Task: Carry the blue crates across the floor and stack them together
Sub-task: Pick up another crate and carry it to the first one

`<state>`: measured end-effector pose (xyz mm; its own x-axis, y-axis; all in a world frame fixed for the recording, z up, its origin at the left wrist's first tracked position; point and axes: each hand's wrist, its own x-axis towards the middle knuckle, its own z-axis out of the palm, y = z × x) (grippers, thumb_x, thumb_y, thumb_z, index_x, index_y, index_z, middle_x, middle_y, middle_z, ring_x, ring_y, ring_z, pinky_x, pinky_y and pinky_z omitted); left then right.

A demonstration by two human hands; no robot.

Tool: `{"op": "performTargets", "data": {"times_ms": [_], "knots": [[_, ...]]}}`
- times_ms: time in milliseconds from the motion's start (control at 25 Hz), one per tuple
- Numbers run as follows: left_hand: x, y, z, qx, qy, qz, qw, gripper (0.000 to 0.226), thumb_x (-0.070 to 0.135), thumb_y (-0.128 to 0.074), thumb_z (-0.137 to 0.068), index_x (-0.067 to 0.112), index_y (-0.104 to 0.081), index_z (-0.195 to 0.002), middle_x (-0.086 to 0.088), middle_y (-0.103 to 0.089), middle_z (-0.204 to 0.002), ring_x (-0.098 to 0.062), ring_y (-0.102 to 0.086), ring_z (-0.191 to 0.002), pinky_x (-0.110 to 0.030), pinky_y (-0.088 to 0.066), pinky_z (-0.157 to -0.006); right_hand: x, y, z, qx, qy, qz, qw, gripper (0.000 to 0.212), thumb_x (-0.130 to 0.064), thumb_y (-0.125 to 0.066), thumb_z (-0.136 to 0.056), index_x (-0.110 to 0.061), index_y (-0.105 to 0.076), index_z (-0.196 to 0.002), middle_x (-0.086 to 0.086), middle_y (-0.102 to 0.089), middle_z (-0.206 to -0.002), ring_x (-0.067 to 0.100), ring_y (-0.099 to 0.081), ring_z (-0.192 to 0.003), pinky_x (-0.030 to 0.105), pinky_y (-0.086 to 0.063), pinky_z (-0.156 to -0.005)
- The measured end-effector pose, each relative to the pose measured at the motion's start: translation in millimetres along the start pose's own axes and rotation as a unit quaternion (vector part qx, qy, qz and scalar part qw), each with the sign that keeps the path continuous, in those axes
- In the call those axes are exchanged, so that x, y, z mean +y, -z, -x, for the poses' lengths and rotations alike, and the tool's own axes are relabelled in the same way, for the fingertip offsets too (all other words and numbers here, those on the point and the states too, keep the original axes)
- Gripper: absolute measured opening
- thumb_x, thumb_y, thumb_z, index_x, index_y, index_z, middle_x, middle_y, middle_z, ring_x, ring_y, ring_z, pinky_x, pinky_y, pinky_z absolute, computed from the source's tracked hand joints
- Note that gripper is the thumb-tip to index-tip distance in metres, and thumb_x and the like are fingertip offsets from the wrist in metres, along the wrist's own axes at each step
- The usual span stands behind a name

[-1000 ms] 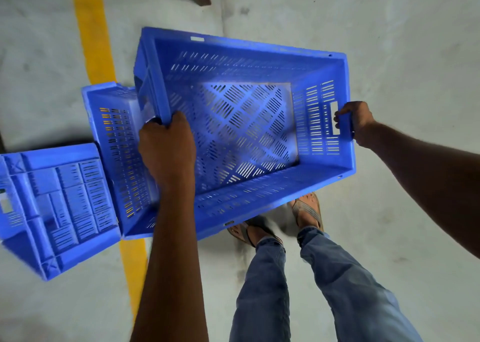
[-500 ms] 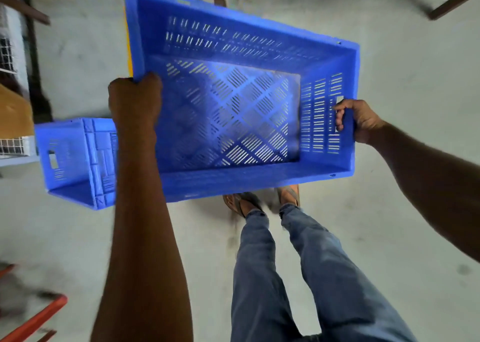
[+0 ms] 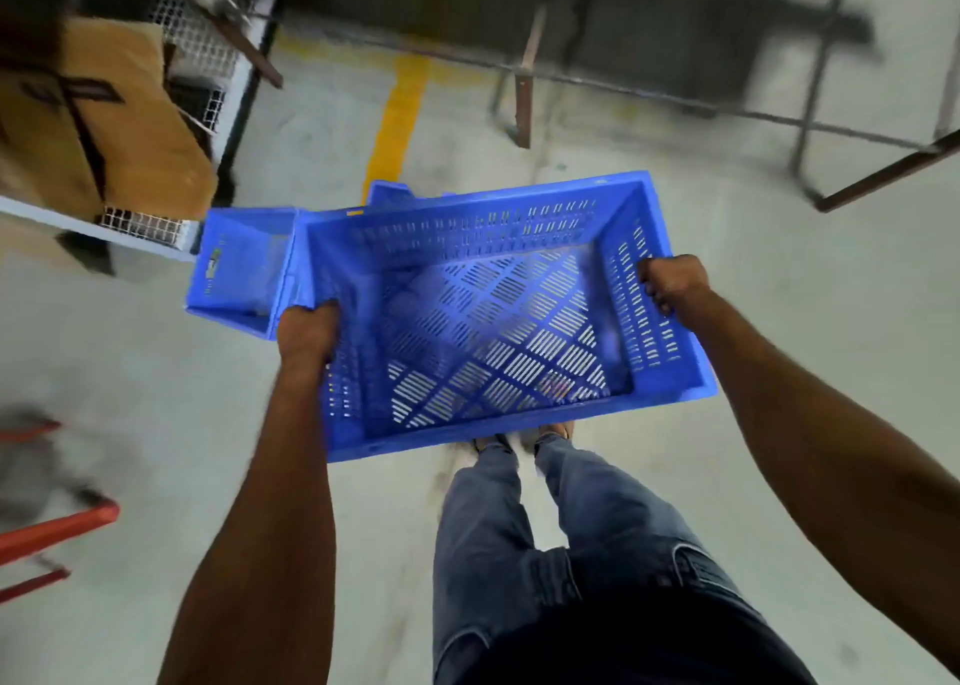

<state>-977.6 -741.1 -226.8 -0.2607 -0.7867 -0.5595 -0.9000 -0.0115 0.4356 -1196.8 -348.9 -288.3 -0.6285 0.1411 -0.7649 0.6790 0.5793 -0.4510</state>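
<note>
Midway, I judge: the crate (image 3: 498, 320) is off the floor (image 3: 156, 424) in front of the person, left hand (image 3: 307, 332) and right hand (image 3: 673, 283) each clenched over an end wall; it holds nothing. A second crate (image 3: 236, 268) sits beyond its left end, contents hidden; stacking looks not yet done

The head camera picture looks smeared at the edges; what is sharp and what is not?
Head view: the carried crate and both hands, left hand and right hand, read fairly sharp; the red bars, cardboard box and metal frames are motion-blurred; the wide lens bends the arms outward.
</note>
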Motion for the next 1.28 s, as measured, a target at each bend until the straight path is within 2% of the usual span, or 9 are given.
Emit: {"op": "performTargets", "data": {"times_ms": [80,160,280,560,840,960,1040,1200,1280], "knots": [[-20.2,19.4,23.8,0.016,0.014,0.015,1.0,0.058,0.034,-0.065,-0.084,-0.019,-0.063,-0.108,-0.044,-0.061,-0.109,-0.057,-0.063,-0.1,-0.064,-0.053,-0.085,-8.6,6.0,25.4,0.018,0.028,0.049,0.998,0.018,-0.026,-0.061,-0.07,-0.007,-0.063,-0.069,0.012,-0.057,-0.06,0.026,-0.047,-0.044,0.026,-0.042,-0.044],[-40.0,36.2,53.1,0.051,0.016,0.007,0.999,0.053,0.034,-0.064,-0.091,-0.015,-0.064,-0.11,-0.04,-0.064,-0.111,-0.052,-0.064,-0.103,-0.057,-0.054,-0.089,-12.2,8.7,51.2,0.062,0.083,0.117,0.988,0.036,-0.035,-0.063,-0.072,-0.001,-0.069,-0.085,0.019,-0.069,-0.08,0.035,-0.066,-0.068,0.036,-0.054,-0.063],[-76.7,58.8,99.0,0.136,0.019,-0.006,0.99,0.047,0.036,-0.063,-0.092,-0.007,-0.064,-0.109,-0.031,-0.066,-0.112,-0.047,-0.063,-0.105,-0.046,-0.05,-0.085,-14.4,3.4,98.0,0.119,0.164,0.168,0.965,0.049,-0.041,-0.063,-0.074,-0.001,-0.069,-0.102,0.021,-0.071,-0.101,0.039,-0.069,-0.092,0.039,-0.055,-0.076],[-199.6,110.7,188.2,0.203,0.047,0.032,0.978,0.047,0.036,-0.063,-0.092,-0.007,-0.063,-0.112,-0.03,-0.066,-0.116,-0.046,-0.062,-0.109,-0.044,-0.049,-0.088,-1.0,-16.2,208.0,0.08,0.26,0.226,0.936,0.05,-0.036,-0.06,-0.072,-0.003,-0.067,-0.109,0.019,-0.07,-0.111,0.038,-0.068,-0.099,0.04,-0.055,-0.083],[-347.1,133.2,310.5,0.27,0.137,0.118,0.946,0.047,0.038,-0.066,-0.091,-0.006,-0.065,-0.108,-0.029,-0.068,-0.111,-0.044,-0.064,-0.106,-0.044,-0.05,-0.087,54.9,-50.6,319.3,0.073,0.411,0.292,0.86,0.044,-0.03,-0.06,-0.074,-0.004,-0.068,-0.108,0.022,-0.07,-0.109,0.04,-0.068,-0.101,0.042,-0.055,-0.084],[-390.0,128.4,362.2,0.299,0.174,0.151,0.926,0.043,0.036,-0.069,-0.09,-0.006,-0.065,-0.103,-0.029,-0.068,-0.104,-0.043,-0.066,-0.1,-0.044,-0.05,-0.084,64.3,-64.6,342.6,-0.002,0.456,0.297,0.839,0.048,-0.027,-0.062,-0.075,-0.005,-0.066,-0.117,0.021,-0.07,-0.112,0.038,-0.067,-0.105,0.042,-0.054,-0.087],[-415.4,125.7,406.8,0.313,0.212,0.195,0.905,0.035,0.032,-0.069,-0.089,-0.002,-0.066,-0.093,-0.026,-0.067,-0.089,-0.037,-0.065,-0.082,-0.042,-0.051,-0.074,67.4,-76.1,353.3,-0.082,0.46,0.342,0.815,0.045,-0.028,-0.064,-0.079,0.0,-0.066,-0.114,0.024,-0.069,-0.106,0.038,-0.068,-0.099,0.041,-0.054,-0.083],[-455.7,110.8,503.5,0.266,0.214,0.396,0.852,0.026,0.014,-0.055,-0.092,0.011,-0.054,-0.066,-0.005,-0.047,-0.05,-0.016,-0.038,-0.034,-0.016,-0.032,-0.037,73.7,-94.6,370.4,-0.358,0.342,0.36,0.79,0.017,-0.017,-0.058,-0.087,-0.006,-0.059,-0.075,0.01,-0.052,-0.063,0.015,-0.045,-0.037,0.02,-0.04,-0.039],[-475.2,99.3,554.5,0.213,0.209,0.514,0.804,0.028,0.012,-0.044,-0.095,0.016,-0.049,-0.068,0.003,-0.043,-0.052,-0.006,-0.029,-0.03,-0.013,-0.025,-0.032,84.7,-100.0,379.5,-0.473,0.244,0.357,0.767,0.022,-0.014,-0.05,-0.094,-0.011,-0.055,-0.072,0.004,-0.055,-0.054,0.007,-0.044,-0.031,0.015,-0.038,-0.033]]}}
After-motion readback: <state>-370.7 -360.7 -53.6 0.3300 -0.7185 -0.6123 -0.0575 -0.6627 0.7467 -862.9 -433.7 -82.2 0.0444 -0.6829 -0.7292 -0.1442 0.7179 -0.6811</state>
